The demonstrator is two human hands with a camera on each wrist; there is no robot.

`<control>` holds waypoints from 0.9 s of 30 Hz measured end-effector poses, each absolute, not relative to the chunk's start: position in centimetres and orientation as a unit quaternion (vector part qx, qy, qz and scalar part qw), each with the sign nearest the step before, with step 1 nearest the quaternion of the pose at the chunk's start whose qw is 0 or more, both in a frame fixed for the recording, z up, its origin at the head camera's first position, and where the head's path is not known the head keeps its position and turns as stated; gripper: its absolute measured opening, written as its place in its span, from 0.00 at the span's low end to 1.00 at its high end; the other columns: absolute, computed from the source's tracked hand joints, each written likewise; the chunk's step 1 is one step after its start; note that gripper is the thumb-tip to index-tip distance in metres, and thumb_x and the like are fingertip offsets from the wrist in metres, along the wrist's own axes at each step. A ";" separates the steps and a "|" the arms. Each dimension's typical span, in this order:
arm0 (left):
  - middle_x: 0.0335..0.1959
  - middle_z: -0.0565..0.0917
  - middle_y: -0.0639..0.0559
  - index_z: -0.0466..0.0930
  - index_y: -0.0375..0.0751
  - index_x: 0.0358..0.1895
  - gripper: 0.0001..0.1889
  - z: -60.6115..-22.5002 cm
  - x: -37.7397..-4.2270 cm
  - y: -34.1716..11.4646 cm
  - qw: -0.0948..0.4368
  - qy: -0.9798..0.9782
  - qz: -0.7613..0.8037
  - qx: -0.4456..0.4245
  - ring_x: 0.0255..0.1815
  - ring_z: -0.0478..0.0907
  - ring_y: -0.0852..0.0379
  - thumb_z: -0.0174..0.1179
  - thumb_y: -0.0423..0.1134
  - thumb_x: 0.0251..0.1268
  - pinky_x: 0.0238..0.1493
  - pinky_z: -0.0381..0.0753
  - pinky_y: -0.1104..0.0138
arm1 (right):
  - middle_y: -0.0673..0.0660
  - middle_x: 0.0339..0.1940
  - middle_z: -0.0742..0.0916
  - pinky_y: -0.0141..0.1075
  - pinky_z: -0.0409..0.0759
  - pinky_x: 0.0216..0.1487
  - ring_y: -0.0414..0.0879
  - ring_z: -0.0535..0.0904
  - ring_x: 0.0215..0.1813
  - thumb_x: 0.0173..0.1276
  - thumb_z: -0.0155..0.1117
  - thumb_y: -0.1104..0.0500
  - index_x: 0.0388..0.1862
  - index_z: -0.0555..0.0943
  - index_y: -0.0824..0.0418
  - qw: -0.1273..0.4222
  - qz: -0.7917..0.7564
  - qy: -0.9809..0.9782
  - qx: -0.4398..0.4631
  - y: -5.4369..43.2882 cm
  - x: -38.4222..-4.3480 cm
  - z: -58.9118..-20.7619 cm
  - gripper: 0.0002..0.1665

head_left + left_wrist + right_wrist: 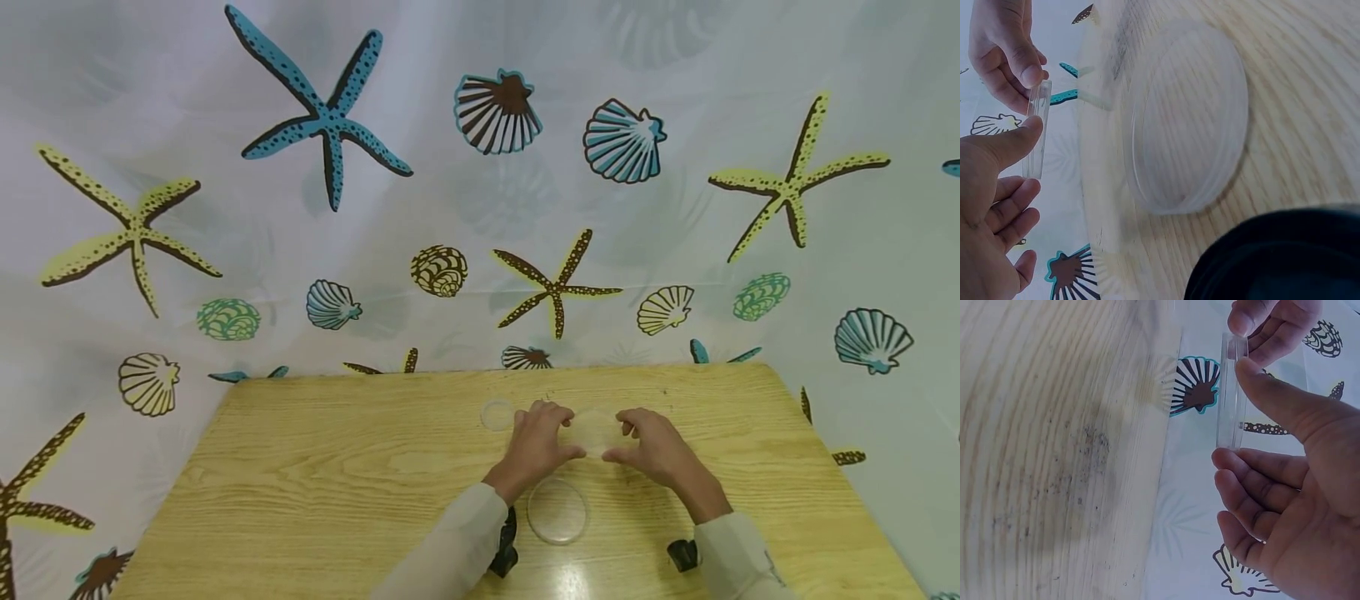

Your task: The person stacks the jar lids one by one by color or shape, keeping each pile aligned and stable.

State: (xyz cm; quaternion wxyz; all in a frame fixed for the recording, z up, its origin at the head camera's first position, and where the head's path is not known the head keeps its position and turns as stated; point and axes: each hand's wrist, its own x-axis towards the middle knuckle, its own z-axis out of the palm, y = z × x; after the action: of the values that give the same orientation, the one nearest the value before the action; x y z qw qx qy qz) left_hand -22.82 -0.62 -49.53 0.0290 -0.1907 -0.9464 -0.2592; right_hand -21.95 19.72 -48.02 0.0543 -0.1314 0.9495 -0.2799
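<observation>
From my end, the left hand (534, 446) and right hand (660, 450) both pinch the clear, round, flat plastic-looking dish (596, 433) by opposite edges above the yellowish wooden table (330, 475), probably to keep its faces free. A clear, round, shallow container (557, 511) lies nearer, between the pale sleeves (450, 546); the held dish's see-through face fades into the wood from the head, and I can't tell whether it's one part or two nested

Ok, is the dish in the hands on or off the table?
Off. Both wrist views show the dish, held by the left hand and right hand, raised clear of the table.
</observation>
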 end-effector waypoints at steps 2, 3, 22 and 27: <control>0.44 0.82 0.55 0.80 0.43 0.53 0.26 -49.5 -22.8 -0.8 0.034 -0.946 -0.258 -0.195 0.49 0.74 0.55 0.71 0.50 0.51 0.50 0.64 0.57 | 0.61 0.46 0.82 0.47 0.78 0.45 0.55 0.78 0.48 0.57 0.72 0.50 0.61 0.73 0.70 0.055 -0.280 0.949 -0.134 19.6 -21.8 -47.9 0.38; 0.44 0.82 0.55 0.80 0.43 0.53 0.26 -49.5 -22.7 -0.9 0.035 -0.946 -0.257 -0.196 0.49 0.74 0.55 0.71 0.50 0.51 0.50 0.64 0.57 | 0.61 0.46 0.82 0.47 0.78 0.45 0.55 0.78 0.48 0.57 0.72 0.50 0.61 0.73 0.70 0.054 -0.281 0.949 -0.135 19.6 -21.7 -47.9 0.39; 0.43 0.83 0.54 0.80 0.42 0.51 0.27 -49.5 -20.9 -2.5 0.042 -0.943 -0.266 -0.196 0.48 0.74 0.55 0.71 0.52 0.50 0.49 0.64 0.59 | 0.59 0.44 0.82 0.43 0.76 0.43 0.51 0.77 0.45 0.56 0.73 0.52 0.59 0.74 0.70 0.061 -0.299 0.941 -0.145 18.4 -20.4 -47.4 0.36; 0.41 0.83 0.54 0.81 0.42 0.49 0.26 -49.4 -20.5 -3.1 0.059 -0.940 -0.269 -0.202 0.47 0.74 0.55 0.72 0.52 0.48 0.48 0.65 0.59 | 0.58 0.43 0.82 0.43 0.76 0.43 0.52 0.77 0.45 0.55 0.73 0.51 0.58 0.75 0.70 0.055 -0.302 0.939 -0.152 17.9 -20.1 -47.4 0.36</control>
State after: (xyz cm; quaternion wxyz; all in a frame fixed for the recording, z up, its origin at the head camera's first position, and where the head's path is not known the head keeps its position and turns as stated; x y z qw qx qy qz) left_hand -20.49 -3.14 -49.43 0.0587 -0.2021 -0.9400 -0.2686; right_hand -20.10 17.91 -47.42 0.0553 -0.1520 0.9393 -0.3024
